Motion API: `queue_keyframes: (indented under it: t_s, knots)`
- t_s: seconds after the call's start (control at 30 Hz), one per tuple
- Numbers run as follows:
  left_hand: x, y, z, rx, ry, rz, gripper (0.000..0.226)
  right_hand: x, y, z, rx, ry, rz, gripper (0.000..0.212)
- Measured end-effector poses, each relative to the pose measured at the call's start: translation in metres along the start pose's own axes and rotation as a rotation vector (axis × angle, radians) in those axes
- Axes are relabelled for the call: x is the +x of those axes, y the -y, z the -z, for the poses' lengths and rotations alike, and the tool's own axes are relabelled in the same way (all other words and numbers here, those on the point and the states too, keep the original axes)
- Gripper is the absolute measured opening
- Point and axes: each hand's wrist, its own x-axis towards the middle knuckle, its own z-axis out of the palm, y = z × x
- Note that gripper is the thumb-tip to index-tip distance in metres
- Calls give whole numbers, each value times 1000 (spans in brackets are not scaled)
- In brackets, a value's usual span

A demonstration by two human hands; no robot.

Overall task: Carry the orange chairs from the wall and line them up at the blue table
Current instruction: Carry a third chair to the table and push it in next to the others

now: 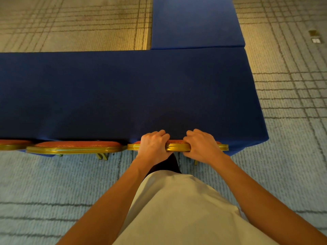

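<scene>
Both hands are on the top rail of one orange chair (177, 147). Its gold-framed back stands right against the near edge of the blue table (123, 94), and its seat is hidden under the cloth beyond the knuckles. The left hand (153, 145) wraps the rail with its fingers (162, 134) curled over the table side. The right hand (201, 146), just beside it, clamps the rail the same way, and only a short bare stretch of gold frame shows between the two grips. The thumbs are mostly hidden on the near side. Out past the left fingers a second chair (74, 146) stands in line, its back almost touching the held one, and the edge of a third chair (10, 145) shows further along. The frame looks like rigid metal, so it should not flex, and the chair probably has a fair weight for a two-handed lift. The rail's smooth finish could slip in the palm, which makes a full wrap safer than a pinch. Hands this close at the middle suit small pushes, but a grip nearer the rail's corners would likely control twisting better. The legs will probably drag on the carpet (53, 183), so a slight lift should beat shoving, and the soft cloth could snag.
</scene>
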Motion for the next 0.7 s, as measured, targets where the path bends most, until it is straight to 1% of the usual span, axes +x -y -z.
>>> queue_keyframes:
  t_s: [0.13,0.2,0.33,0.43,0.6,0.7]
  knots:
    - [-7,-2,-1,2,62,28,38,-1,0,0,63,91,-2,16]
    - [-11,-3,-2,7,79,27,37,-5,2,-3,76,89,-7,16]
    - [-11,-2,3,-1,113,33,35,-8,2,-3,23,83,16,22]
    - [-10,-6,4,-10,144,40,36,-11,-1,-1,5,89,19,21]
    - [-8,-5,-2,-43,168,118,38,-8,1,-4,-17,59,14,19]
    - [-12,-9,-11,-55,141,142,42,-9,0,-12,-21,55,-15,19]
